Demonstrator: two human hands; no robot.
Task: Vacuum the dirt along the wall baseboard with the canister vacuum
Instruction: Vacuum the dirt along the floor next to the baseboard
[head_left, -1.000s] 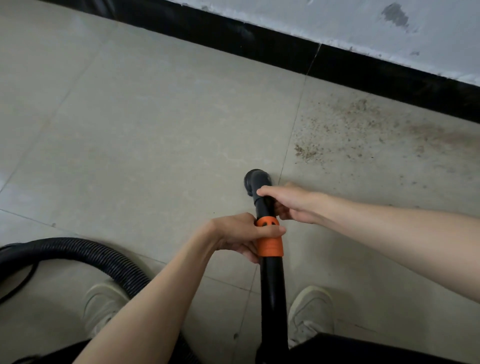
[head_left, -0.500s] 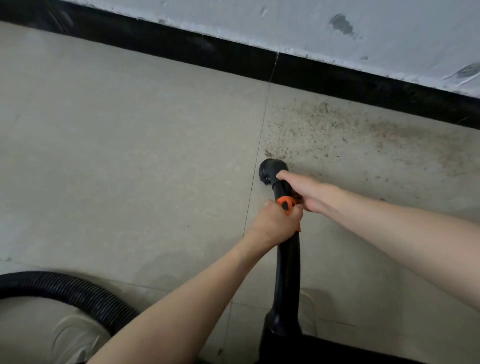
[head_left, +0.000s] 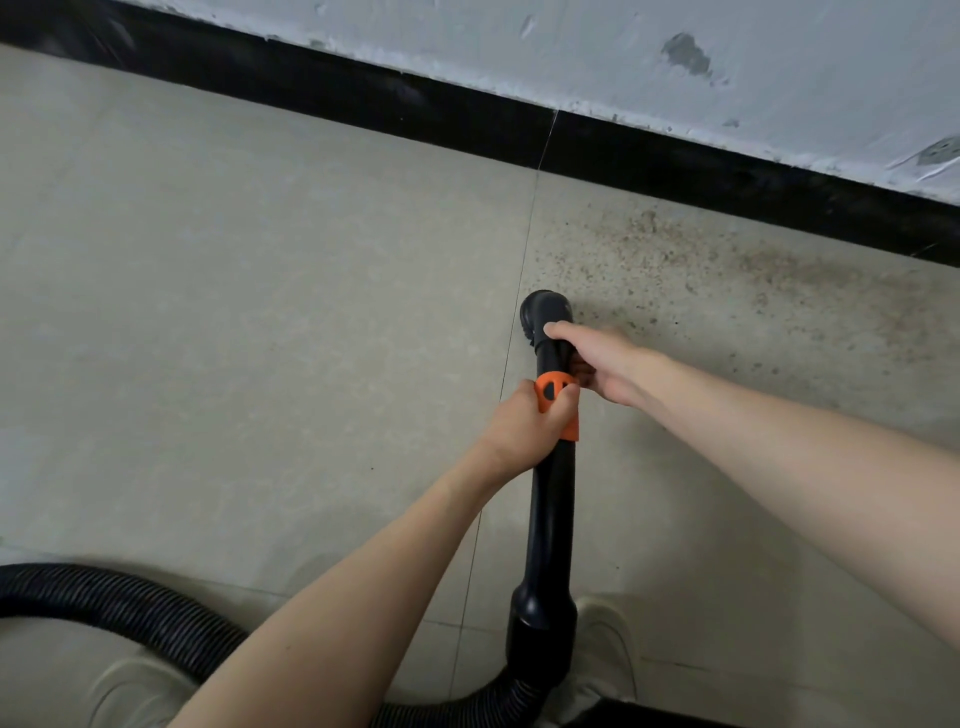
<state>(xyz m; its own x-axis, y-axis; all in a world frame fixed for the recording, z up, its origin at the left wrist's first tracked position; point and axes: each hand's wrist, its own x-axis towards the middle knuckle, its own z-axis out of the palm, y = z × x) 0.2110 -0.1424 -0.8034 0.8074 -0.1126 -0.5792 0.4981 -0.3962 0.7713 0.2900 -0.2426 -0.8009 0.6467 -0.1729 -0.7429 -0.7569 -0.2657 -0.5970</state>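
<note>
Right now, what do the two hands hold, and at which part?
Both hold the vacuum wand: the left hand grips its orange collar, the right hand holds the tube just behind the nozzle.

A person looks down at a beige tiled floor (head_left: 234, 322). Both bare hands hold a black vacuum wand (head_left: 551, 499) pointing toward 12 o'clock. The left hand (head_left: 524, 431) grips its orange collar (head_left: 557, 402); the right hand (head_left: 602, 364) grips the wand just ahead, one finger stretched to the round nozzle (head_left: 543, 312). Brown dirt (head_left: 727, 270) spreads from the nozzle toward 2 o'clock, along a black baseboard (head_left: 363, 98) under a grey wall (head_left: 571, 47). A ribbed black hose (head_left: 130, 608) curves in at 8 o'clock. 2 pale shoes (head_left: 605, 649) show at 6 o'clock.
</note>
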